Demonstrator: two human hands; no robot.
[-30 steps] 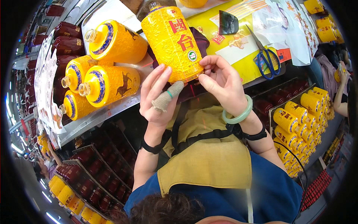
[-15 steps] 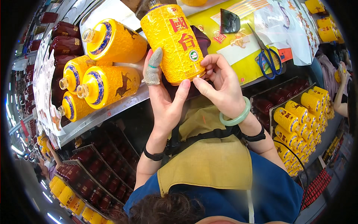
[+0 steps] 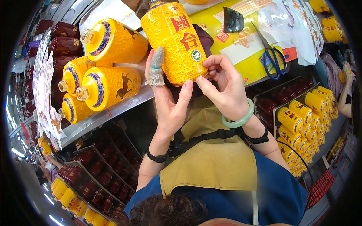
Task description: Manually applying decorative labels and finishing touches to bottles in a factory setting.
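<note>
A yellow embossed bottle (image 3: 171, 45) with red characters and a small round green-and-white label lies tilted between my hands, its base toward me and its neck pointing away. My left hand (image 3: 168, 107) supports its lower left side, the thumb at the base edge and a grey knitted cover (image 3: 155, 69) on one finger. My right hand (image 3: 226, 84), below which a pale green bangle (image 3: 243, 116) circles the wrist, pinches the lower right edge of the base with thumb and fingers. A dark maroon object (image 3: 203, 39) shows partly behind the bottle.
Several yellow bottles (image 3: 113, 41) lie at the left of the bench, beside dark red ones (image 3: 65, 46). Blue-handled scissors (image 3: 274, 62), a dark glossy piece (image 3: 233, 20) and sticker sheets (image 3: 292, 22) lie on the right. Racks of bottles (image 3: 299, 116) stand below; another person's arm (image 3: 345, 90) shows far right.
Almost nothing differs. The bottle stays in both hands, and my right thumb remains pressed at its base edge; the view has shifted very slightly.
</note>
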